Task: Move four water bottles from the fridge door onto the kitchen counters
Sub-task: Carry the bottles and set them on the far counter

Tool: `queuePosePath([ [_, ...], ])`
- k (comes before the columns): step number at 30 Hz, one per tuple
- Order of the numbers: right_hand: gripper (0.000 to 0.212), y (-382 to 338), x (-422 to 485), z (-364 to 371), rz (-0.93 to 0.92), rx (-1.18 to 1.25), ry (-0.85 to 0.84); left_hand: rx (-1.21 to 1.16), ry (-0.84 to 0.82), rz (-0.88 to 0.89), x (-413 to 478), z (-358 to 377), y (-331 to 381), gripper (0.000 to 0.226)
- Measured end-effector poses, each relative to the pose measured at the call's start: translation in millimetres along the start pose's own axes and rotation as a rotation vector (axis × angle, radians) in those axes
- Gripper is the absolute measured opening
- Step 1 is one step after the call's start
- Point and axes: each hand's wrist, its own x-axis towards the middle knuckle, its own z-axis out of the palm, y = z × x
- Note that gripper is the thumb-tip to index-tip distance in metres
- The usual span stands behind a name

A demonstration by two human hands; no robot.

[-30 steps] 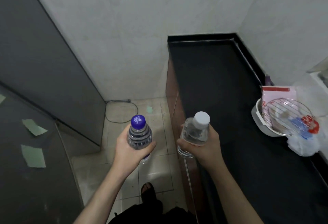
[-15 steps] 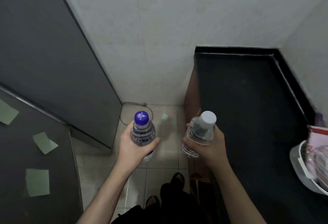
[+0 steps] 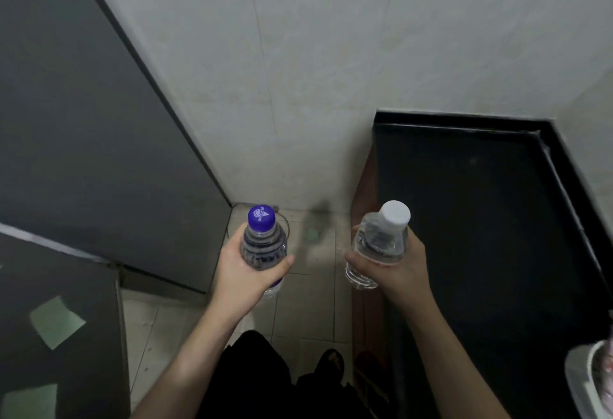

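My left hand [image 3: 243, 277] grips a clear water bottle with a purple cap [image 3: 262, 242], held upright over the tiled floor. My right hand [image 3: 396, 269] grips a clear water bottle with a white cap [image 3: 381, 241], tilted slightly right, right at the left edge of the black counter [image 3: 471, 219]. The two bottles are side by side, about a hand's width apart. The grey fridge [image 3: 66, 120] stands at the left, its door [image 3: 56, 335] with green sticky notes at the lower left.
A white tiled wall [image 3: 331, 53] fills the back. A cable lies on the floor [image 3: 308, 302] in the corner. A white container's rim [image 3: 587, 382] shows at the lower right on the counter. My feet and dark clothing are below.
The view has swung left: the counter and white container slid toward the right edge, and more fridge shows. Both hands still hold their bottles at about the same height.
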Motion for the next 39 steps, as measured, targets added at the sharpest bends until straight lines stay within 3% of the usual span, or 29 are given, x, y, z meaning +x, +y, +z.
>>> queuePosePath([
  [9,0.061,9.7,80.0,21.5,0.019,-0.062,0.115,0.020,-0.122,0.077,120.1,0.0,-23.3,0.045],
  [21,0.058,3.3,165.9,63.6,0.025,-0.110,0.462,0.029,-0.535,0.151,295.3,3.1,-30.0,0.042],
  [28,0.057,1.4,180.9,50.5,0.058,-0.091,0.623,0.031,-0.679,0.205,343.6,51.0,-22.8,0.038],
  [39,0.064,3.8,198.8,-29.1,0.062,-0.062,0.835,0.080,-0.854,0.365,379.7,176.4,26.3,0.037],
])
